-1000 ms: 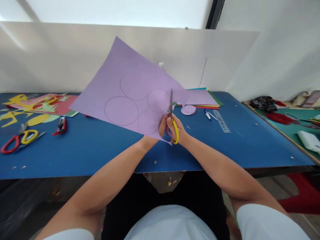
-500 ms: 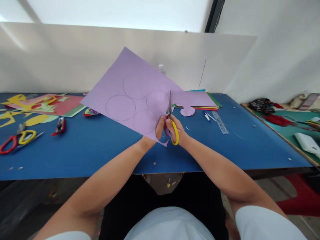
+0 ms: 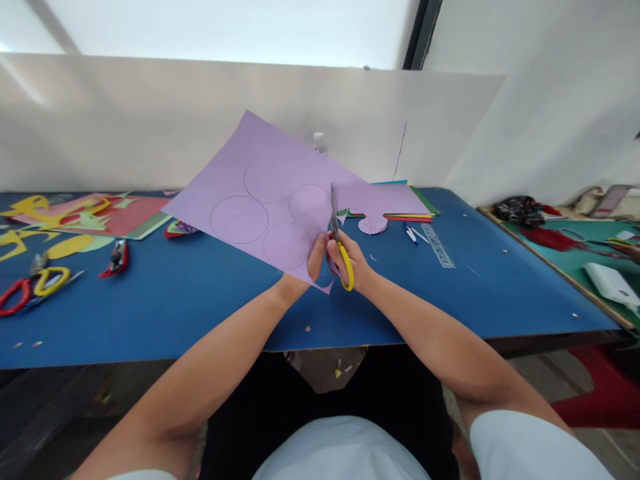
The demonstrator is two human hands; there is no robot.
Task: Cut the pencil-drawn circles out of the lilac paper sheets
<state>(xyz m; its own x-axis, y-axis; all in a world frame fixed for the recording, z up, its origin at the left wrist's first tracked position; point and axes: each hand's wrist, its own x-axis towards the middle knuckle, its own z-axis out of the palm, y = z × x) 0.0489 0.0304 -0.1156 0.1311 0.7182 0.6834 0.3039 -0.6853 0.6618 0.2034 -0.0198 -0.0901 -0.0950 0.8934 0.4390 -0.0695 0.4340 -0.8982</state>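
Note:
A large sheet of purple paper (image 3: 225,170), with several circles drawn on it, is raised above the blue table. My left hand (image 3: 316,259) is closed on its lower right corner, thumb on top and the other fingers hidden beneath. Yellow-handled scissors (image 3: 346,267) are gripped in my right hand (image 3: 354,257), close beside the left. Their blades point away from me and lie at the paper's right edge, by a drawn circle. Between my hands a strip of cut paper hangs down.
On the left lie paper scraps (image 3: 60,212), red-and-yellow-handled scissors (image 3: 37,283) and a red cutter (image 3: 116,259). Behind my right hand are cut purple circles (image 3: 373,225), stacked coloured paper (image 3: 400,200), pens (image 3: 414,235) and a clear ruler (image 3: 439,245). A green-topped table (image 3: 575,273) adjoins at right.
The view has shifted slightly. The sheet's far corner has dipped a little, and the scissor blades look closer together. Both hands keep their hold.

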